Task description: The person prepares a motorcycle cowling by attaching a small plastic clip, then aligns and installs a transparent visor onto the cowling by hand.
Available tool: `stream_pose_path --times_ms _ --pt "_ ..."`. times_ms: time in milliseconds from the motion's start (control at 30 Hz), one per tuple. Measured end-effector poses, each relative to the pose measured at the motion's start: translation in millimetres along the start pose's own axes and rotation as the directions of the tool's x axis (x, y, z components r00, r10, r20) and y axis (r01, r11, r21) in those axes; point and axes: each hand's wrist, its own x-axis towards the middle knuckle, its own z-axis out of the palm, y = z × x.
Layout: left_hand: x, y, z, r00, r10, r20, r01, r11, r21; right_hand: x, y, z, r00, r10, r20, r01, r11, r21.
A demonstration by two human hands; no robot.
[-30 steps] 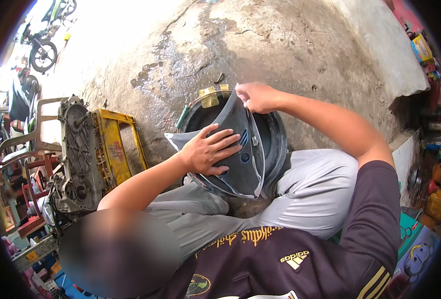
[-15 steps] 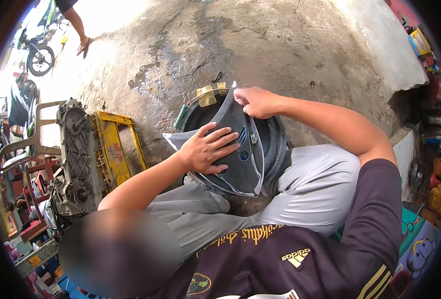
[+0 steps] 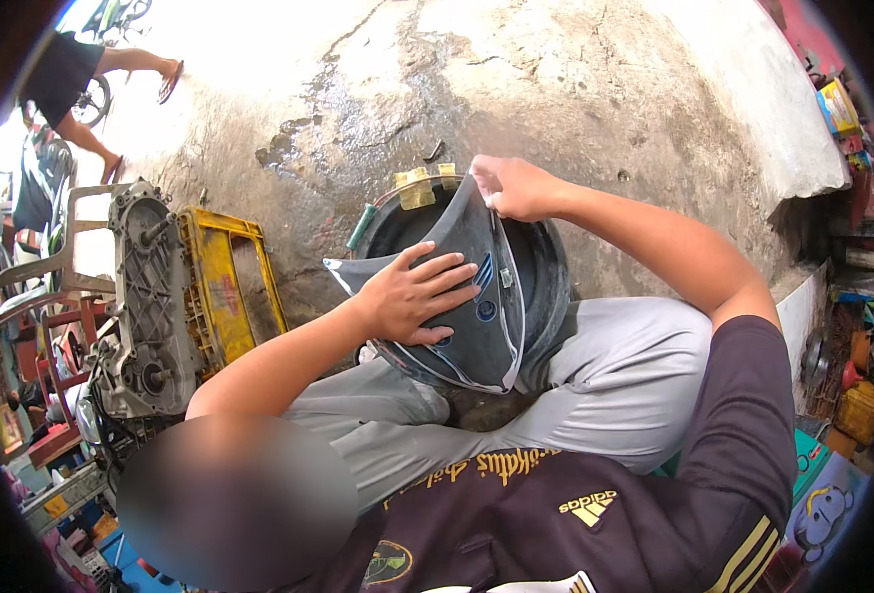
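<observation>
A dark grey plastic panel (image 3: 460,233), pointed at its corners and pale along its edges, rests across a round black tub (image 3: 548,287) in front of my lap. It looks like a motorbike body part, with slots and a round hole. My left hand (image 3: 412,298) lies on its face with the fingers spread. At the panel's far upper corner, my right hand (image 3: 512,188) is closed against the edge. Its fingers hide that corner, and whatever they may hold cannot be made out. Water or sheen marks the panel's lower edge.
Yellowish pieces (image 3: 417,190) and a green roll-like piece (image 3: 361,226) sit on the tub's rim. To my left stand a metal engine casing (image 3: 148,296) and a yellow crate (image 3: 221,287). Wet patches mark the concrete floor (image 3: 556,89). Another person's legs (image 3: 126,61) show at upper left.
My right hand has moved slightly up along the panel's edge and now covers its far tip. My left hand stays put. The other person's legs have come further into view.
</observation>
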Motion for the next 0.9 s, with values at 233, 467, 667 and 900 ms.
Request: stream_pose_path --times_ms 233,467,667,900 --pt "-6 -1 2 1.0 0.0 -0.014 0.0 1.0 0.003 -5 -6 7 0.98 -0.018 0.199 0.034 0.997 -0.075" --pt "0 0 -1 1.0 0.007 0.01 -0.007 1.0 -0.012 1 -3 -1 0.998 0.04 0.052 -0.038 0.999 -0.038" --pt "-3 -1 1 1.0 -0.003 -0.009 0.003 1.0 -0.008 -2 -9 -3 0.994 0.037 0.104 -0.031 0.998 -0.062" --pt "-5 -1 1 1.0 -0.003 0.005 0.003 1.0 -0.021 -3 -13 0 0.992 0.037 0.117 -0.017 0.986 -0.168"
